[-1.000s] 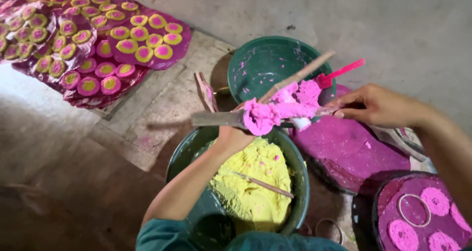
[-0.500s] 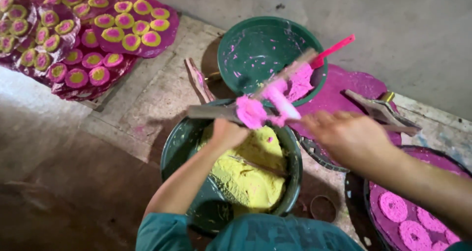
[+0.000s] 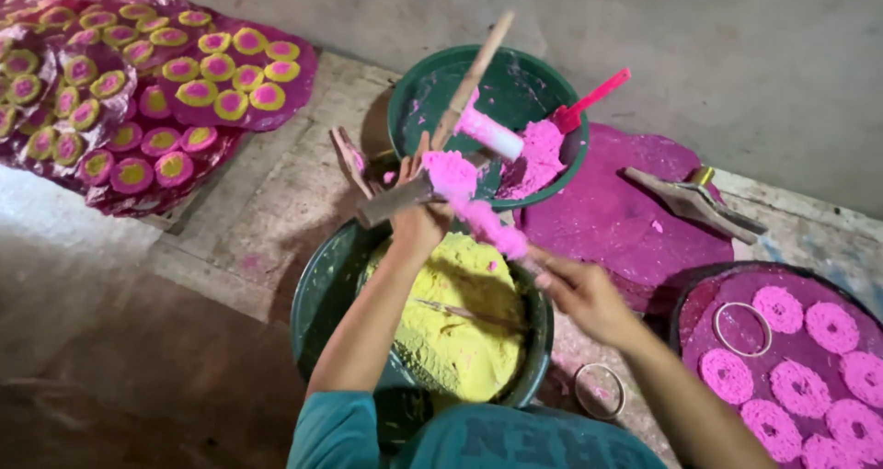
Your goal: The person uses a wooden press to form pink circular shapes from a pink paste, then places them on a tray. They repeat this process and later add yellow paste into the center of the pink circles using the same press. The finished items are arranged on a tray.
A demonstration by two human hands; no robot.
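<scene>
While the left hand (image 3: 418,225) grips the wooden press (image 3: 405,193) loaded with pink dough (image 3: 451,173) above the yellow-dough basin (image 3: 317,294), the right hand (image 3: 579,294), fingers curled round the pink strand (image 3: 492,228), should draw steadily over that basin.

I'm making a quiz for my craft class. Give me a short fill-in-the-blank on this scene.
1. The bowl beneath the left hand holds ____ paste.
2. The scoop in the far bowl is ____.
3. The tray near the right hand carries pink ____-shaped pieces.

Missing words: yellow; pink; ring
</scene>
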